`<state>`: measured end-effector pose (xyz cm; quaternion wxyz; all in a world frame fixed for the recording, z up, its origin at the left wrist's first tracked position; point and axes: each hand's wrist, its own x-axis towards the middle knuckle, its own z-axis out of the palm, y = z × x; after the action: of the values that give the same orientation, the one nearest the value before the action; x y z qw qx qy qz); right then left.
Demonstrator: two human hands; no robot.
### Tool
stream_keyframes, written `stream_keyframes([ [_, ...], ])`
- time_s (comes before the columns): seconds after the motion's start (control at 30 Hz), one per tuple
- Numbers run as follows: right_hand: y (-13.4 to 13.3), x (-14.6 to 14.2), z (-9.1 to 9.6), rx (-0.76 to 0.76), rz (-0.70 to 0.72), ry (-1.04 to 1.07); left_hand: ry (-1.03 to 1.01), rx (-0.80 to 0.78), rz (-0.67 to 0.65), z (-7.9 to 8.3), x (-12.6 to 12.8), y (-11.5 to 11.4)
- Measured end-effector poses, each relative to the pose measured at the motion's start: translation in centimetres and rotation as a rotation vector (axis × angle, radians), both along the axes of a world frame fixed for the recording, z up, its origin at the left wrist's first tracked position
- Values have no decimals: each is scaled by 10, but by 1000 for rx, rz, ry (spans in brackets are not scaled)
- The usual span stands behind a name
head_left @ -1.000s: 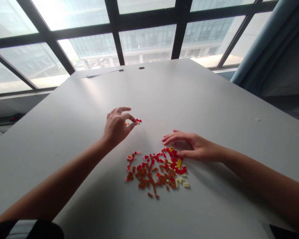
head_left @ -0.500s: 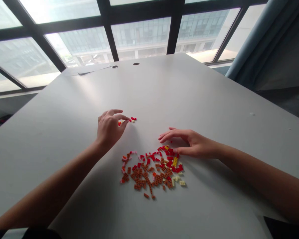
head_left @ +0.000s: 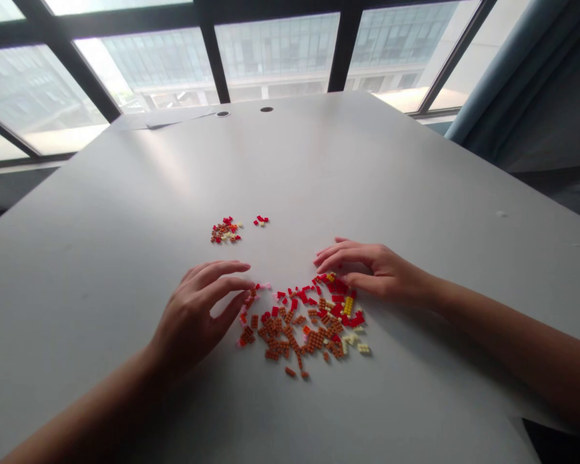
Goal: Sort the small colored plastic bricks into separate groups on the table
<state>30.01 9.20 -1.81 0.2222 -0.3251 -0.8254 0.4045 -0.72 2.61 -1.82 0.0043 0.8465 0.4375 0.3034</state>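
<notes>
A loose pile of small toy building bricks (head_left: 283, 332), mostly brown and red with some yellow, cream and pink ones, lies spread on the white table. My left hand (head_left: 205, 303) is at the pile's upper left edge, fingers apart, with index finger and thumb tips close to the pink and brown bricks. Nothing shows in its grasp. My right hand (head_left: 384, 270) rests at the upper right edge, fingers stretched out and apart, its thumb by the red bricks. Beyond my left hand sit a small heap of bricks (head_left: 225, 230) and a tiny red and cream cluster (head_left: 260, 220).
The white table (head_left: 299, 161) reaches to a large window with dark frames (head_left: 207, 48). Two round cable holes and a thin flat sheet (head_left: 169, 120) are at its far end. A blue curtain (head_left: 502, 84) hangs at the right.
My left hand has drawn back from the small heap to the near pile, its fingers now apart and the heap uncovered. My right hand has hardly moved. The view has tilted slightly.
</notes>
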Motion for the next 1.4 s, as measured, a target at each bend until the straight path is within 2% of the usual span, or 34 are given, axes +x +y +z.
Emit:
stream_keyframes([
  [0.17, -1, 0, 1, 1, -16, -13, 0, -11, -101, -8, -5, 10],
  [0.8, -1, 0, 0, 42, -33, -12, -145, -206, -47, -5, -8, 12],
  [1.4, -2, 1, -2, 53, -40, -15, -121, -198, -50, -6, -9, 12],
])
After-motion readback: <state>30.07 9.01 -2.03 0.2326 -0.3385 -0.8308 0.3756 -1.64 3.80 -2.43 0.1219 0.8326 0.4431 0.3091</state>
